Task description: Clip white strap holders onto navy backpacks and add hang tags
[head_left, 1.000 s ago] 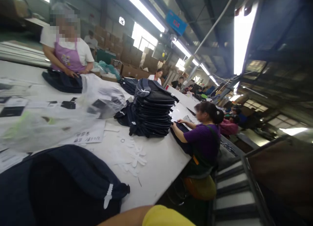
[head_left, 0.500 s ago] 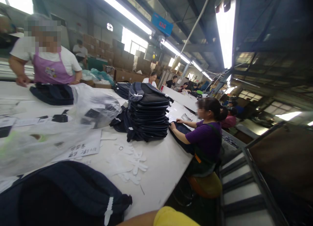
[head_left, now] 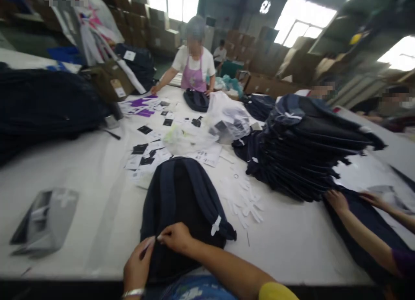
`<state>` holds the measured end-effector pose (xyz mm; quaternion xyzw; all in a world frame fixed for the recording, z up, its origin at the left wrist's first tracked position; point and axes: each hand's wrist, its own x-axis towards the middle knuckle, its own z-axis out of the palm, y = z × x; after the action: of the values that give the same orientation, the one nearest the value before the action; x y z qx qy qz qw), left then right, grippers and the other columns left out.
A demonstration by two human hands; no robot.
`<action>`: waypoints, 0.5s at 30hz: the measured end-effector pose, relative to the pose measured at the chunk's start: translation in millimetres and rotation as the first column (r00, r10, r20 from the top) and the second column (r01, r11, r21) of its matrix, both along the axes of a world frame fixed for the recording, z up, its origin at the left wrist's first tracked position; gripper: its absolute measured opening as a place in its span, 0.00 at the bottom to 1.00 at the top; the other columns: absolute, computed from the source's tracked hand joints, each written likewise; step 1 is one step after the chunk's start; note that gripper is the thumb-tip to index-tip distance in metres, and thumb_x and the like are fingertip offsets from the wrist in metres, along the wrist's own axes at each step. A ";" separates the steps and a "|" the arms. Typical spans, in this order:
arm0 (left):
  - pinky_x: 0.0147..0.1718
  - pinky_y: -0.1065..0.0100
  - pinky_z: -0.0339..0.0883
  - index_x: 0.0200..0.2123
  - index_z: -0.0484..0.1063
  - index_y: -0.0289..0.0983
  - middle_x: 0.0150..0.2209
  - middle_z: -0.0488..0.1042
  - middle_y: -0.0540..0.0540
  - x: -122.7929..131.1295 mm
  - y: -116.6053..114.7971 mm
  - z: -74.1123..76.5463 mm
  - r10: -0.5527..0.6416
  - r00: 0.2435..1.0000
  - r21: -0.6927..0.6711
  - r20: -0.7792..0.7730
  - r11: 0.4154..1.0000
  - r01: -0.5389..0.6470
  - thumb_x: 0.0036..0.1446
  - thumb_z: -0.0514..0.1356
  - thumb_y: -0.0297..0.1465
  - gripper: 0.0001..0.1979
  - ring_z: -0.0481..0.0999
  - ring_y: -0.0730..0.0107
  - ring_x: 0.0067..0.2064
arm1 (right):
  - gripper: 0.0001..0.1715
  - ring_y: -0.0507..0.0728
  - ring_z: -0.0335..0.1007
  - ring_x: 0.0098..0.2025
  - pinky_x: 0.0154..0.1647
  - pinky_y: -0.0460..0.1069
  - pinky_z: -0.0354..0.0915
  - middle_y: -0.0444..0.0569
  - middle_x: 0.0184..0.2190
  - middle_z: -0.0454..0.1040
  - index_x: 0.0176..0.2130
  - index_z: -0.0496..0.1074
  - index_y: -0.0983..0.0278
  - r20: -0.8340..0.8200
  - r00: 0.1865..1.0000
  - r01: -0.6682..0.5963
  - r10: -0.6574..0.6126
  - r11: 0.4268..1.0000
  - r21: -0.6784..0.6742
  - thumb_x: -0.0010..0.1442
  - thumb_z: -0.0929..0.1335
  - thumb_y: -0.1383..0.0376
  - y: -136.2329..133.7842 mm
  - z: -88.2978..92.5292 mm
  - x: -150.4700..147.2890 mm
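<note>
A dark navy backpack lies on the table in front of me, its straps facing up. On its right strap hangs a notched white strip. My left hand is closed in a pinch at the lower left side of the backpack, with something pale and thin by its thumb. Just to the right, my right hand pinches close to the left fingertips, a tiny white bit showing between its fingers. What exactly both hands grip is too small to make out.
White notched strips lie scattered right of the backpack. Beyond them rises a tall stack of navy backpacks; a co-worker's hands work at the right. Plastic bags, black tags and a grey packet also lie on the table.
My view has swung left and down, bringing the whole backpack and both my hands into sight. Before, only part of my right arm showed.
</note>
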<state>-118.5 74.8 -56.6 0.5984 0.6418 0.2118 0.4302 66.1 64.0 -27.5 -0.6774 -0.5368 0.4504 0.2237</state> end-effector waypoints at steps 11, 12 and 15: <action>0.38 0.69 0.71 0.44 0.77 0.40 0.38 0.81 0.48 19.6 -20.8 43.6 0.029 0.996 0.053 -0.080 0.998 -0.025 0.58 0.54 0.46 0.21 0.80 0.63 0.40 | 0.11 0.49 0.66 0.23 0.23 0.42 0.59 0.47 0.25 0.75 0.32 0.77 0.68 -0.430 0.881 0.144 -0.197 0.978 -0.153 0.54 0.72 0.61 -6.3 -6.1 -4.0; 0.38 0.69 0.71 0.44 0.77 0.41 0.39 0.81 0.48 19.7 -21.8 41.5 0.014 0.995 0.067 -0.098 0.998 -0.007 0.58 0.54 0.46 0.20 0.80 0.63 0.40 | 0.12 0.49 0.66 0.22 0.22 0.42 0.59 0.47 0.25 0.75 0.32 0.76 0.68 -0.466 0.861 0.144 -0.205 0.976 -0.164 0.53 0.72 0.60 -7.1 -4.9 -4.5; 0.38 0.67 0.72 0.45 0.76 0.43 0.41 0.80 0.50 20.0 -23.3 32.3 -0.019 0.988 0.114 -0.155 0.993 0.037 0.59 0.53 0.43 0.18 0.80 0.62 0.42 | 0.14 0.48 0.64 0.22 0.22 0.41 0.59 0.46 0.24 0.74 0.32 0.76 0.69 -0.521 0.825 0.157 -0.218 0.975 -0.159 0.51 0.73 0.59 -8.6 -2.7 -6.0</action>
<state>-98.5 51.6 -24.3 0.6462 0.6511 0.1960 0.3466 60.1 55.3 -30.2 -0.5855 -0.3585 0.6257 0.3703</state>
